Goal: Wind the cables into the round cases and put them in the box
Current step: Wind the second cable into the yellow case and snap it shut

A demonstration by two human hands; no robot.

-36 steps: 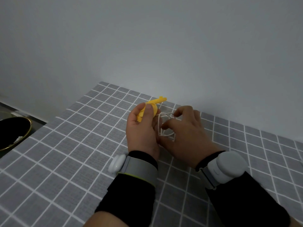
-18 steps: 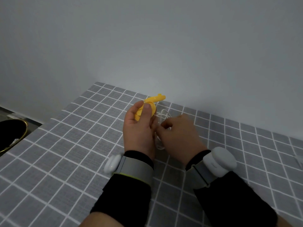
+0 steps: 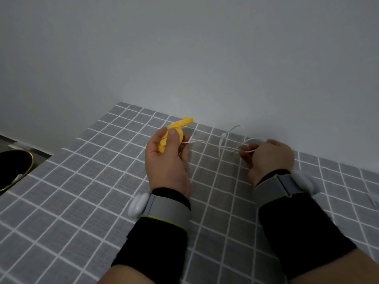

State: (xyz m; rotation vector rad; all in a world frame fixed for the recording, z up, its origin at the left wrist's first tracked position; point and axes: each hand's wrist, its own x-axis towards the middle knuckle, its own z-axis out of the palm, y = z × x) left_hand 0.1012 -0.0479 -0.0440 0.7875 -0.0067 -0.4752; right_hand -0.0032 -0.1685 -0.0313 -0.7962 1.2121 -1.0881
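My left hand (image 3: 166, 160) grips a yellow round case (image 3: 176, 131) above the grey checked tablecloth (image 3: 86, 181), thumb pressed on its face; a yellow tab sticks out at its top right. A thin white cable (image 3: 207, 142) runs from the case rightwards to my right hand (image 3: 266, 156), which pinches it in curled fingers. The cable's loose loop and white plug end (image 3: 223, 138) hang between the two hands, near the wall. No box is in view.
A black bowl with a gold rim (image 3: 14, 171) sits beyond the table's left edge. A plain grey wall rises right behind the table. Both wrists carry grey bands with white pods.
My right hand has pulled away to the right, drawing the white cable out straight from the case. The left hand has kept the yellow case in about the same spot.
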